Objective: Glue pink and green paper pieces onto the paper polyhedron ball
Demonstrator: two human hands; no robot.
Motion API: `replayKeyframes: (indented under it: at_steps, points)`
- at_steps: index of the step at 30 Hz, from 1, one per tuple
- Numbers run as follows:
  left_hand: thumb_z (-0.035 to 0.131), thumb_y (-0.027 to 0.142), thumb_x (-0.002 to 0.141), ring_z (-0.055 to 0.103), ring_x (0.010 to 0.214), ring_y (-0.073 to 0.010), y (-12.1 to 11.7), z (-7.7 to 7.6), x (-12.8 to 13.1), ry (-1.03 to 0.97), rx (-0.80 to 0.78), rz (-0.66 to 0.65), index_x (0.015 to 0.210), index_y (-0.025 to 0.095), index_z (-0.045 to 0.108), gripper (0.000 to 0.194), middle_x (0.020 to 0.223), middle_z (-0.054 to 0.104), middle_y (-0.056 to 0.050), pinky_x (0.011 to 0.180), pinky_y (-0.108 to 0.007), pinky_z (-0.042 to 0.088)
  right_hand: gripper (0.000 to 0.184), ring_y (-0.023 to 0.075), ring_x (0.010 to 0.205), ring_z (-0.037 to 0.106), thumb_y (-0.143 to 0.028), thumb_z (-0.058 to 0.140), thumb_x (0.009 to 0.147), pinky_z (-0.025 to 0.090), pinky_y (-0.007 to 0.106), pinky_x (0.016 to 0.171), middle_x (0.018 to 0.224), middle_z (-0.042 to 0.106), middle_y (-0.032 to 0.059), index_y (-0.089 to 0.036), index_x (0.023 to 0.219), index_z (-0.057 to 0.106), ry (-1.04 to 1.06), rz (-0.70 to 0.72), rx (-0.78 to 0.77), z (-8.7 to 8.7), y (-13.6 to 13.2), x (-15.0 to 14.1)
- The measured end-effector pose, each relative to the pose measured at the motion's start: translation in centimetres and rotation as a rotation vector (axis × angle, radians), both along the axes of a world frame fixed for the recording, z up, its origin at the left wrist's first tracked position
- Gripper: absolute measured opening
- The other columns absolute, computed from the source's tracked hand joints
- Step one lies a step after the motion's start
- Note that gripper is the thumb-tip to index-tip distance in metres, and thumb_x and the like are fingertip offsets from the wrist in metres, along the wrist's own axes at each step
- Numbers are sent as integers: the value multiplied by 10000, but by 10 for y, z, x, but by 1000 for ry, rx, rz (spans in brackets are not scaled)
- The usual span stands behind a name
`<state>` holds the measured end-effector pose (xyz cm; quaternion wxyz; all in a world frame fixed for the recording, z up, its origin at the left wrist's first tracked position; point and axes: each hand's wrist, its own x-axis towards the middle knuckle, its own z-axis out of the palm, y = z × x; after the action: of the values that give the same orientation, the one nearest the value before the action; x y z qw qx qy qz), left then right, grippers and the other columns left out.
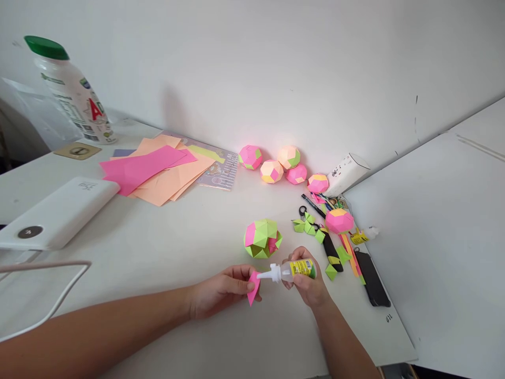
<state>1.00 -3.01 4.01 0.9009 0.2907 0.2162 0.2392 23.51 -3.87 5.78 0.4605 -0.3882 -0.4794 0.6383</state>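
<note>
Between the thumb and fingers of my left hand (221, 289) is a small folded pink paper piece (254, 289). My right hand (310, 281) grips a glue bottle (302, 268) with a yellow label, lying sideways, its white nozzle pointing left. The nozzle tip meets the upper part of the pink paper, though whether glue is coming out I cannot tell. Just beyond both hands sits a green and pink paper ball (262, 238) with gaps in its lower side.
Finished-looking paper balls (272, 171) stand along the wall. Green folded pieces (303, 225), a black phone (371, 276) and another glue bottle (363, 235) lie to the right. At left are paper sheets (158, 168), a white power bank (59, 213) with a cable and a tall bottle (74, 95).
</note>
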Motion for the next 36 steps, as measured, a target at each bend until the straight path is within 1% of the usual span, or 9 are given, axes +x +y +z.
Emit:
replayKeyframes:
  at_steps: [3, 6, 9, 15, 20, 22, 26, 29, 36]
  points:
    - [791, 303, 659, 575, 762, -174, 0, -3, 1, -18, -15, 11, 676, 156, 660, 198, 685, 615, -16, 790, -282, 413, 381, 101, 507, 511, -346, 788, 659, 385, 237, 486, 659, 540, -53, -216, 856, 489, 9, 35, 8, -1, 1, 3]
    - [784, 304, 676, 579, 775, -176, 0, -4, 0, -22, -23, 12, 678, 152, 661, 196, 690, 600, -13, 775, -274, 408, 377, 101, 530, 518, -311, 805, 635, 394, 229, 467, 710, 520, -50, -221, 850, 509, -2, 58, 8, -1, 2, 6]
    - [782, 294, 685, 575, 774, -173, 0, -5, -1, -22, -29, 10, 689, 149, 668, 185, 699, 602, -16, 767, -267, 405, 362, 103, 531, 508, -276, 818, 609, 384, 215, 428, 710, 489, -52, -227, 837, 541, 10, 81, 21, 0, 2, 7]
    - [778, 285, 695, 580, 779, -174, 0, -9, 0, -28, -30, -9, 715, 147, 679, 171, 718, 632, -29, 757, -263, 398, 351, 115, 582, 486, -227, 842, 537, 369, 211, 423, 757, 442, -31, -228, 793, 601, 14, 41, 75, 0, 3, 7]
    - [785, 285, 680, 584, 776, -175, 1, -9, -1, -27, -28, -10, 708, 148, 680, 175, 704, 644, -25, 750, -261, 396, 336, 108, 604, 447, -221, 850, 542, 337, 212, 469, 783, 413, -25, -247, 801, 638, 36, 58, 160, 0, 3, 8]
    - [789, 286, 672, 578, 766, -171, 0, -7, -1, -15, -30, -17, 713, 148, 685, 178, 716, 655, -30, 736, -258, 394, 322, 107, 616, 433, -233, 849, 546, 332, 222, 498, 823, 421, -14, -246, 797, 647, 9, 56, 204, 2, 3, 8]
    - [792, 291, 665, 571, 762, -171, 1, -4, -2, -12, -34, -16, 679, 146, 674, 188, 692, 644, -27, 736, -256, 387, 285, 159, 735, 476, -229, 820, 565, 365, 255, 572, 911, 505, 26, -243, 792, 647, -114, 69, 298, 7, 3, 10]
    - [786, 289, 669, 565, 755, -170, 2, -6, -1, -24, -40, -15, 664, 142, 665, 191, 695, 642, -33, 727, -255, 380, 262, 175, 756, 502, -156, 762, 584, 387, 269, 585, 940, 549, 37, -244, 787, 622, -169, 105, 342, 11, 3, 9]
    - [759, 264, 688, 562, 755, -178, 2, -9, 0, -56, -37, -6, 635, 141, 645, 177, 671, 603, -28, 760, -274, 385, 322, 172, 772, 529, 9, 612, 532, 399, 283, 617, 944, 547, 26, -235, 740, 580, -275, 83, 437, 18, 1, 7]
